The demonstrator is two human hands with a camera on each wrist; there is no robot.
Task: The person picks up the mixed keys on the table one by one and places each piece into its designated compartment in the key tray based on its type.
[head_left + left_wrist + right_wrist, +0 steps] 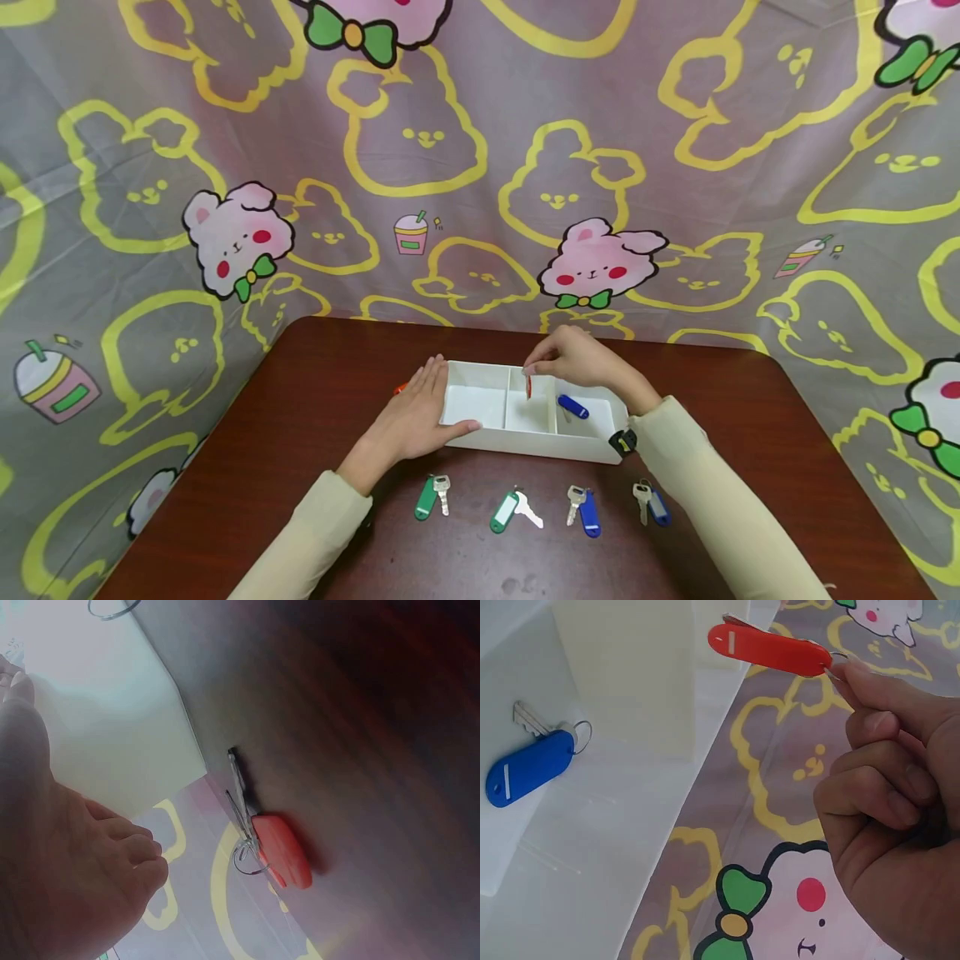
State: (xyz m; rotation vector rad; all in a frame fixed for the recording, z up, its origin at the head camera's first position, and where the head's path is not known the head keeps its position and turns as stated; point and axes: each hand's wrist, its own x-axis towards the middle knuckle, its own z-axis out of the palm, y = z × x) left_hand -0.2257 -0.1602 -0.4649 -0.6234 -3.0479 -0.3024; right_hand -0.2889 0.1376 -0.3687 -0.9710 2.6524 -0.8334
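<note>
We saw a smooth, slightly glossy table (750, 408) that looked like wood. The tray (532, 444) seemed smooth plastic, the key tags (769, 650) also plastic, the keys (442, 493) shiny metal, and the backdrop (491, 221) matt cloth.

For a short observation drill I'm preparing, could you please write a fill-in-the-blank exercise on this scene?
The held tag in the right hand is coloured ____.
The key tag lying inside the white tray is coloured ____.
In the head view, the left hand is at the tray's ____ end.
On the table in front of the tray, two tags are blue and two are ____.

Missing words: red; blue; left; green.
</note>
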